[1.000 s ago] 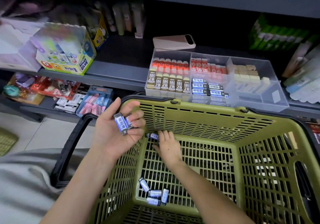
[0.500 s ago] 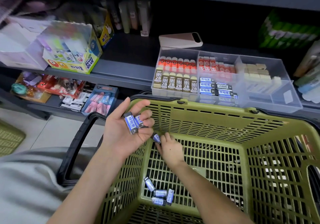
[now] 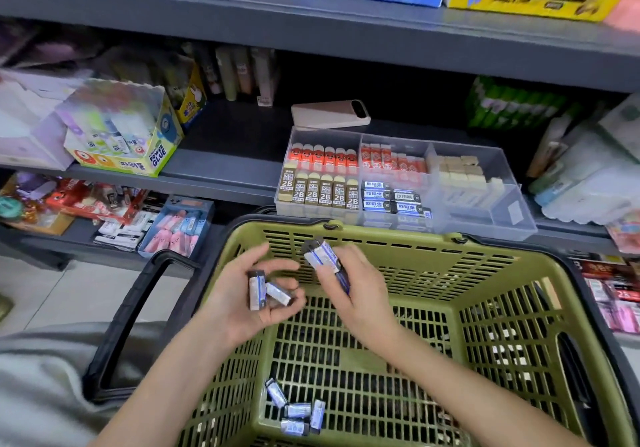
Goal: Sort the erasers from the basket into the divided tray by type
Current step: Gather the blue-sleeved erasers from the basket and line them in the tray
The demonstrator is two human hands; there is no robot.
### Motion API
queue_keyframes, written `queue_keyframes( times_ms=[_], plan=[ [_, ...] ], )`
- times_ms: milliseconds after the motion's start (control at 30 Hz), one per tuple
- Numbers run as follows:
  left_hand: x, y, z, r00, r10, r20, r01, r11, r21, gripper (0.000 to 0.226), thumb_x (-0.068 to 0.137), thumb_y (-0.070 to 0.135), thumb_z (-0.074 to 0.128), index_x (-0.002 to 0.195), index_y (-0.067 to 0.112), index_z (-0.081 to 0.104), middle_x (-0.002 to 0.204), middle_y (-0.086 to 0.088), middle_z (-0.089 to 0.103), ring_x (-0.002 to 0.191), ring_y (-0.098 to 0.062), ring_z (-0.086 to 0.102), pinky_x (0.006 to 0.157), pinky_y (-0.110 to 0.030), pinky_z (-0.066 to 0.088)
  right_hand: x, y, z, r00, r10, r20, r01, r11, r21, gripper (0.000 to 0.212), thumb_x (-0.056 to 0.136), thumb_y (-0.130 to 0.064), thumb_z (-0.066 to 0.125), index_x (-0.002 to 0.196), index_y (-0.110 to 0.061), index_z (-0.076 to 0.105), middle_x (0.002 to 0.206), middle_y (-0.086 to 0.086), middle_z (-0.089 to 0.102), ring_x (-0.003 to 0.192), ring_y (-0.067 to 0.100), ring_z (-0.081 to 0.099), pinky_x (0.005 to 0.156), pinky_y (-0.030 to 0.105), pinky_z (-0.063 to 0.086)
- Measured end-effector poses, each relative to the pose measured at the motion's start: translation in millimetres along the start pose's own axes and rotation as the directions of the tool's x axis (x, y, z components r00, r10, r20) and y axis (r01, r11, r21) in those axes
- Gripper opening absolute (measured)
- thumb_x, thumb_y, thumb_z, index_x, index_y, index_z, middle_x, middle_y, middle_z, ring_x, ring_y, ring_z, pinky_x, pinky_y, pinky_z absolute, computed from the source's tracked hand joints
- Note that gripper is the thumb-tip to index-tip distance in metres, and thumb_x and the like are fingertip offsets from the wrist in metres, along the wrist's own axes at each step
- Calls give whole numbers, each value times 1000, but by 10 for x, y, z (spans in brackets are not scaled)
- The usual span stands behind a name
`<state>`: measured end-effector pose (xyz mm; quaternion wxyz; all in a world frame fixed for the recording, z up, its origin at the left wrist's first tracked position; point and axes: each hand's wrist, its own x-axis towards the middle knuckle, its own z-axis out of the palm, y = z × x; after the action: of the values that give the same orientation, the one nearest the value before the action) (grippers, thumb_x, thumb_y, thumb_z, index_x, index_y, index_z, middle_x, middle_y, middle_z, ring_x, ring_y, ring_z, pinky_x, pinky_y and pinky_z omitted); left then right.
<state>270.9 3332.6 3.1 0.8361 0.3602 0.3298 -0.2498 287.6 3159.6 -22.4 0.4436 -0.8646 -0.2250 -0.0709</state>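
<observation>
Erasers (image 3: 297,410) in blue-and-white sleeves, four or so, lie loose in a cluster on the floor of the green basket (image 3: 519,273), at its near edge, left of centre. They point in mixed directions and are well apart from both hands.

Left hand (image 3: 252,303) is held over the basket's left rim, palm up, fingers curled. Its grip is closed loosely on two blue erasers (image 3: 265,292): one stands roughly upright across the fingers, the other lies tilted just beside it, touching.

Right hand (image 3: 353,287) is held over the far half of the basket, just beside the left hand. Its grip is pinched on a blue eraser (image 3: 323,256) whose long axis tilts up and to the left; a second dark-blue piece appears to sit under the fingers, but this cannot be confirmed.

Divided tray (image 3: 519,218) stands on the shelf (image 3: 225,169) directly beyond the basket's far rim. Its front middle compartment already holds matching blue erasers (image 3: 391,200), laid flat with long axes running left to right.

Assessment: the matching compartment lies ahead and slightly right of the right hand, which is the nearer of the two. The held eraser would need turning from its tilted pose to lie crosswise like those already stacked. The sort is well advanced, with only the blue type remaining in hand and in the basket.
</observation>
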Motion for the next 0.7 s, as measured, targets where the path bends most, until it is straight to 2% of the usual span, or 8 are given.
queue_keyframes(
  times_ms=[67, 100, 233, 367, 467, 600, 700],
  plan=[
    [6, -75, 111, 991, -111, 72, 109, 994, 19, 49, 76, 43, 60, 91, -1, 74, 88, -24, 66, 74, -36, 68, 69, -51, 58, 77, -218, -184, 999, -44, -26, 46, 997, 60, 22, 94, -39, 43, 103, -23, 54, 85, -8, 49, 70, -4, 45, 61, 16, 37],
    [-8, -107, 183, 981, -149, 121, 148, 989, 16, 49, 76, 44, 60, 88, 0, 75, 92, -24, 67, 78, -36, 69, 72, -53, 58, 102, -303, -241, 998, -55, -16, 56, 996, 70, 20, 93, -40, 43, 103, -26, 53, 86, -9, 50, 72, -4, 48, 62, 15, 38],
    [-30, -140, 425, 970, -111, 218, 103, 993, 49, 37, 73, 42, 59, 70, 8, 76, 79, -14, 72, 71, -29, 71, 61, -42, 58, 119, -449, -334, 996, -60, 69, 65, 995, -79, 32, 92, -42, 47, 107, -18, 62, 90, -5, 54, 78, 11, 55, 67, 32, 47],
    [-12, -62, 484, 975, -82, 205, 78, 997, 25, 46, 81, 47, 55, 70, 7, 76, 76, -12, 72, 67, -26, 71, 58, -36, 57, 104, -410, -460, 989, -95, 117, 116, 975, -188, 32, 88, -34, 57, 116, -21, 65, 100, -4, 55, 93, 14, 49, 80, 30, 43],
    [-19, -25, 556, 980, -92, 178, 86, 995, 43, 33, 75, 37, 62, 73, 6, 74, 76, -12, 70, 64, -26, 69, 59, -38, 58, 95, -420, -551, 990, -44, 134, 51, 997, -49, 32, 87, -26, 59, 118, -23, 63, 101, -6, 52, 98, 11, 46, 87, 24, 38],
    [-18, -5, 637, 976, -127, 178, 117, 991, 67, 38, 74, 33, 63, 82, -1, 76, 88, -21, 70, 73, -36, 69, 60, -42, 59, 155, -372, -850, 995, 94, 22, -96, 957, 275, 28, 88, -18, 59, 114, -28, 61, 96, -14, 57, 89, 7, 55, 81, 23, 47],
    [-22, 18, 697, 972, -132, 196, 119, 990, 79, 40, 71, 32, 64, 85, -4, 75, 98, -27, 69, 77, -42, 69, 55, -39, 58, 285, -187, -1197, 976, 156, -151, -116, 963, 245, 22, 86, -13, 65, 100, -27, 55, 89, -10, 58, 80, 5, 55, 76, 18, 47]
  ],
)
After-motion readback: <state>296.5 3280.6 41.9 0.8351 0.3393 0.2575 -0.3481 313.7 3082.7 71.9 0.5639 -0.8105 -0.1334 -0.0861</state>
